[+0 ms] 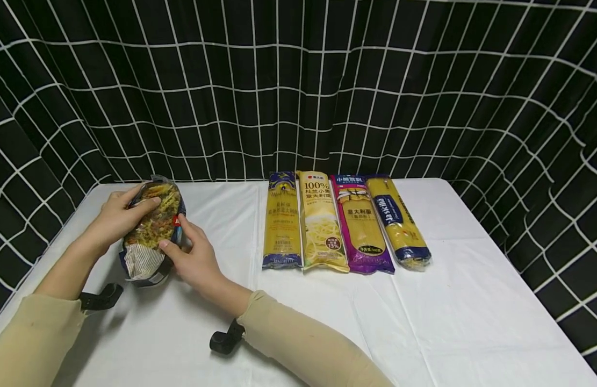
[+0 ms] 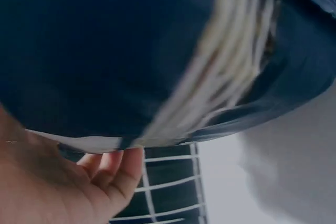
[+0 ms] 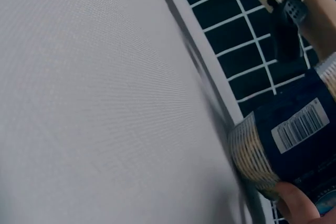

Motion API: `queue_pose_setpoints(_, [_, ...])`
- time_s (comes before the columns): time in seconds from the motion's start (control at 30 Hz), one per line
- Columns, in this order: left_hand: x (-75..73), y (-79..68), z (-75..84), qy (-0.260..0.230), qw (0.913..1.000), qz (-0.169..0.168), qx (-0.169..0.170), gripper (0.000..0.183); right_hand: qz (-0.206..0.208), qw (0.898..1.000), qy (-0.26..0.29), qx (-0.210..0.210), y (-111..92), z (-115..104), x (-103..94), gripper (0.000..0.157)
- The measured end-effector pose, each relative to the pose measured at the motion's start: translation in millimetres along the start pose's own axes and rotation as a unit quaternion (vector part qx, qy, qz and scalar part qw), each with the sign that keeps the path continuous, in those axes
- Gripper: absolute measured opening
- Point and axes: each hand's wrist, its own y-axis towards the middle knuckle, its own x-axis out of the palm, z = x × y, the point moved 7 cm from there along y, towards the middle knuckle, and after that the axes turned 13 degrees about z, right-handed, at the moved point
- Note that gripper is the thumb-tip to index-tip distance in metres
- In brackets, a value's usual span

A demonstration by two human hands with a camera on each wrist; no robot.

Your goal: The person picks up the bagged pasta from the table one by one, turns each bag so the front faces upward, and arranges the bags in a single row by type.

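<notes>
Both hands hold one dark blue bag of pasta (image 1: pixel 155 228) at the left of the table, its front with a pasta picture and a striped patch facing up. My left hand (image 1: pixel 118 214) grips the bag's left side, thumb laid across the front. On the lower right side my right hand (image 1: pixel 198 259) pinches it, with the thumb on the front face. Close up in the left wrist view, the blue wrapper (image 2: pixel 105 51) covers the tips of some fingers. A barcode label (image 3: pixel 300 125) shows on the bag in the right wrist view.
Right of centre, a row of long spaghetti packs lies on the white table (image 1: pixel 298 322): a yellow-and-blue pack (image 1: pixel 282 223), a cream pack (image 1: pixel 322 215), a purple pack (image 1: pixel 361 226) and a slanted blue-labelled pack (image 1: pixel 400 223). A black gridded curtain (image 1: pixel 298 86) surrounds the table's back and sides.
</notes>
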Motion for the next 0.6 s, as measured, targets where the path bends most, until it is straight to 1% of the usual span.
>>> queue_pose_setpoints(0.1, [-1.7, -4.4, 8.9, 0.041, 0.999, -0.006, 0.017, 0.086, 0.012, 0.999, -0.039, -0.033, 1, -6, -3.2, 0.066])
queue_pose_setpoints(0.17, [-3.3, -7.5, 14.6, 0.054, 0.9981, -0.005, 0.029, 0.091, 0.013, 0.997, -0.051, -0.048, 1, -10, -4.4, 0.067])
queue_pose_setpoints(0.23, [-4.6, -10.2, 19.9, 0.061, 0.9972, 0.003, 0.044, 0.095, 0.012, 0.997, -0.056, -0.061, 1, -13, -5.2, 0.067])
queue_pose_setpoints(0.37, [-5.0, -14.9, 28.9, 0.06, 0.9952, 0.022, 0.074, 0.098, 0.012, 0.996, -0.05, -0.077, -1, -17, -6.7, 0.067])
queue_pose_setpoints(0.47, [-3.6, -17.0, 31.2, 0.049, 0.9953, 0.025, 0.08, 0.102, 0.017, 0.996, -0.04, -0.081, -3, -18, -7.5, 0.066])
queue_pose_setpoints(0.6, [-2.9, -17.5, 29.4, 0.031, 0.9962, 0.025, 0.077, 0.107, 0.019, 0.996, -0.028, -0.081, -5, -19, -7.9, 0.065])
